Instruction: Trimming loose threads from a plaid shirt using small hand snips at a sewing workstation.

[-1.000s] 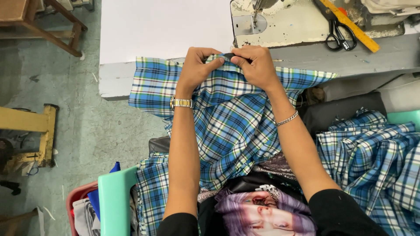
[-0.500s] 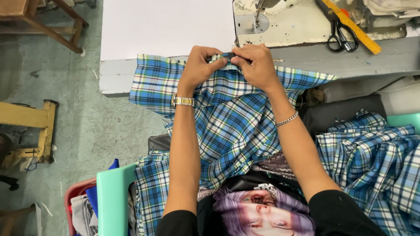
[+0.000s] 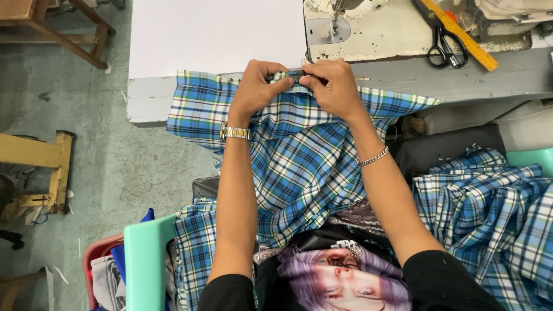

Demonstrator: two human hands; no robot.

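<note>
A blue, white and green plaid garment (image 3: 299, 167) hangs from the front edge of a grey sewing table (image 3: 461, 78) down onto my lap. My left hand (image 3: 258, 89) and my right hand (image 3: 333, 86) sit side by side at the garment's top edge, both pinching a narrow folded strip of the cloth between thumbs and fingers. The pinched edge lies just in front of the sewing machine's (image 3: 368, 26) needle area. A metal watch is on my left wrist, a chain bracelet on my right.
Black scissors (image 3: 442, 49) and a yellow ruler (image 3: 461, 35) lie on the machine bed. A white sheet (image 3: 213, 34) covers the table's left part. More plaid fabric (image 3: 495, 213) is piled at right. A green bin (image 3: 144, 265) and wooden furniture (image 3: 40, 167) stand at left.
Both hands keep the same pinch on the cloth's top edge; the fingers only shift slightly along the fold. The view has barely moved.
</note>
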